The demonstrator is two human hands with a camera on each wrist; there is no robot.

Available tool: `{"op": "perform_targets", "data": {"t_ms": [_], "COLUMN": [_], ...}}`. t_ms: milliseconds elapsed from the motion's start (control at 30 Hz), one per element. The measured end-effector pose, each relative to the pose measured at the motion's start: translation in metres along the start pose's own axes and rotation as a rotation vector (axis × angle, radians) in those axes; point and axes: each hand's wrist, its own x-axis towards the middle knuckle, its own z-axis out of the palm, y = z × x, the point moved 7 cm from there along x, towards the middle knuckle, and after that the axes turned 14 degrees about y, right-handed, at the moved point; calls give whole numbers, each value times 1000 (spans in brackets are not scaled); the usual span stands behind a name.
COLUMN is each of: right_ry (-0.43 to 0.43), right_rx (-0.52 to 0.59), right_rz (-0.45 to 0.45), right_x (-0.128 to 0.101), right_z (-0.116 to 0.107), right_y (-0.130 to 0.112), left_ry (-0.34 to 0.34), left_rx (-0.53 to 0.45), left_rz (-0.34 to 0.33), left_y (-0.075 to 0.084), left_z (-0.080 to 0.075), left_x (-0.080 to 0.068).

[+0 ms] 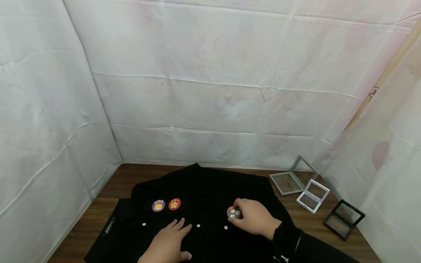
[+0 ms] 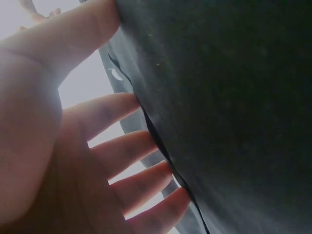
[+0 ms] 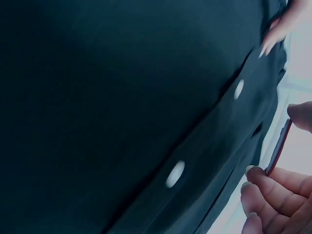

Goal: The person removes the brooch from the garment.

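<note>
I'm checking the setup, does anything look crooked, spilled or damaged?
Nothing stands out. The black shirt lies rumpled on the table, two badges pinned on it; three frames stand open beside it.

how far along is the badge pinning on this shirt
Two round badges, purple badge and red badge, already sit on the black shirt. The right hand pinches a third badge against it while the left hand presses the cloth flat. Whether it is fastened cannot be told.
</note>
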Motion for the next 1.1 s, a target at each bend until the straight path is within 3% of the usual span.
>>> {"op": "perform_targets", "data": {"t_ms": [400,633,800,1100], "right_ry": [101,140,147,145], "right_rx": [-187,-266,-287,-273], "right_rz": [185,275,296,413], "right_x": [11,13,14,12], "right_z": [-23,-52,-71,-95], "right_y": [71,118,141,175], "left_ry": [-4,2,-1,-30], "left_rx": [10,28,45,57], "left_rz": [9,21,28,7], "left_y": [-5,-4,-2,3], "left_z": [-1,-3,-3,-1], "left_x": [-4,-6,-6,1]}}
